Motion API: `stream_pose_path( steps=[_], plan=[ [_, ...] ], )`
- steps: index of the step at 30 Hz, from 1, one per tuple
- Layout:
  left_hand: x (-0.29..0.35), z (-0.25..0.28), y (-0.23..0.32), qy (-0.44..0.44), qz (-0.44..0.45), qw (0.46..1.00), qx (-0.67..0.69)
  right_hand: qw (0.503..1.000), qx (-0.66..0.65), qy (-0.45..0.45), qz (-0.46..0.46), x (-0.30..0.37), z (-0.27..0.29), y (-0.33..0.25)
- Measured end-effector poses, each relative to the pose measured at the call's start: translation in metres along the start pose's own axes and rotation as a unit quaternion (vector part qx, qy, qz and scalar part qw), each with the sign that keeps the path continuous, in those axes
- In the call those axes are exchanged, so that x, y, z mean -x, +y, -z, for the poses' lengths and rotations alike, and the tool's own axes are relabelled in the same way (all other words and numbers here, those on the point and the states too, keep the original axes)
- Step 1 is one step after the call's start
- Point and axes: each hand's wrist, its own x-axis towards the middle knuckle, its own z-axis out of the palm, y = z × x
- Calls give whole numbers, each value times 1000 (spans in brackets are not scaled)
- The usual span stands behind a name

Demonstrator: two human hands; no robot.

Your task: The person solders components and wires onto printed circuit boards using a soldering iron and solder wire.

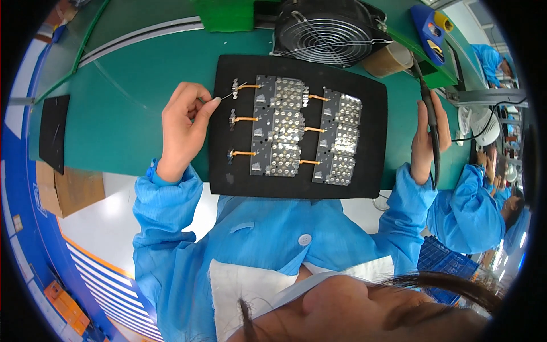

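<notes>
Circuit boards lie in two columns on your black mat, between your hands. Your right hand grips a dark, slender tool beside the mat — well apart from the boards. Your left hand pinches a thin silvery wire — its far end near the top-left orange strip.

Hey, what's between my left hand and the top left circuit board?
In the head view: a thin silvery wire pinched by your left hand, black mat, a small component and an orange flex cable.
</notes>
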Motion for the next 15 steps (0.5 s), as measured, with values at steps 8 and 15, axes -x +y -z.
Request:
stream_pose_path(
  steps=[8,15],
  plan=[
    [15,14,11,-20,5,999,34,987,-136,-41,-70,14,-6,-26],
    [15,13,34,-91,-46,994,-40,871,-344,-350,22,11,-28,-111]
  ],
)
